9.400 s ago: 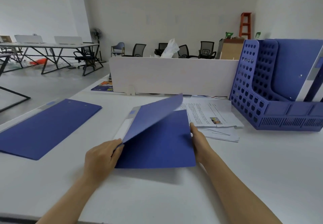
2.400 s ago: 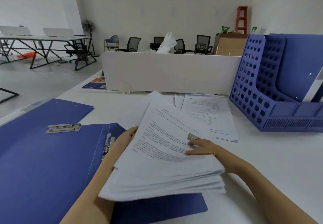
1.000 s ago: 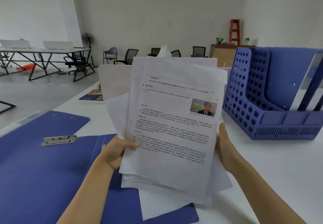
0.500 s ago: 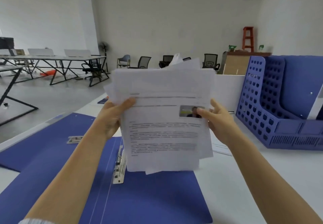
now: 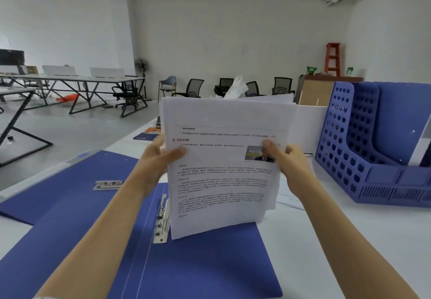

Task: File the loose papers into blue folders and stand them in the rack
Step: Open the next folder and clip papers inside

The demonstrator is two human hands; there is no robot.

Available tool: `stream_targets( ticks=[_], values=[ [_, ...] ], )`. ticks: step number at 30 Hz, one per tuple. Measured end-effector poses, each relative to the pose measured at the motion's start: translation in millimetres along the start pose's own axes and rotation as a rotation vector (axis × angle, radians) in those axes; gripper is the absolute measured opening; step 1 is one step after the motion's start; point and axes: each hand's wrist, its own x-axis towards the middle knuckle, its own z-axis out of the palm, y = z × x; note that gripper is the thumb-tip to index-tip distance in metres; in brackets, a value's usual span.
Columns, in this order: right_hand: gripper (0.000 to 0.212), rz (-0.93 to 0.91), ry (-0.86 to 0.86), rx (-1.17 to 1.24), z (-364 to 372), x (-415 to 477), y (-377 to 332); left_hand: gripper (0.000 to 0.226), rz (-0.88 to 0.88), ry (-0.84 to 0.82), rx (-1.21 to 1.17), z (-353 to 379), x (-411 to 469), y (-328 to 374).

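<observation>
Both hands hold a stack of papers (image 5: 224,170) upright, its lower edge resting on the open blue folder (image 5: 186,263) that lies flat on the white worktop (image 5: 338,240). The left hand (image 5: 158,161) has its fingers clamped on the stack's 9 o'clock edge; the right hand (image 5: 289,161) grips the 3 o'clock edge, thumb over a small photo. The top sheet carries printed Chinese text, with the heading reading 定价机制; the rest is too small to read. The folder's metal clip (image 5: 162,219) sits just left of the stack. The blue rack (image 5: 354,144) stands at 3 o'clock, a folder already inside. More sheets (image 5: 289,196) lie beneath the right wrist.
</observation>
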Motion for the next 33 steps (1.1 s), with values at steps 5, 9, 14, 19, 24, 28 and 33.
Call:
stream_targets(
  ticks=[5,9,14,19,24,28,33],
  values=[
    [0.02,-0.09,-0.017,-0.102,3,2,-11,0.022,0.009,0.047,0.015,9,-3,-11],
    [0.045,-0.069,-0.086,0.059,-1,6,-10,0.019,0.025,0.097,-0.048,14,1,-5],
    [0.014,0.014,-0.099,0.106,7,-4,12,0.051,-0.117,0.053,-0.005,17,-13,-30],
    [0.016,-0.008,-0.142,0.138,8,3,3,0.007,-0.176,0.235,0.022,14,3,-22],
    [0.017,0.158,-0.273,-0.045,3,-14,54,0.017,-0.392,0.289,0.024,3,-1,-49],
    [0.023,0.383,-0.298,-0.304,6,-35,95,0.035,-0.485,0.3,0.197,3,-8,-80],
    [0.031,0.414,-0.149,-0.571,-16,-33,95,0.047,-0.316,0.396,0.785,-21,-12,-91]
  ],
)
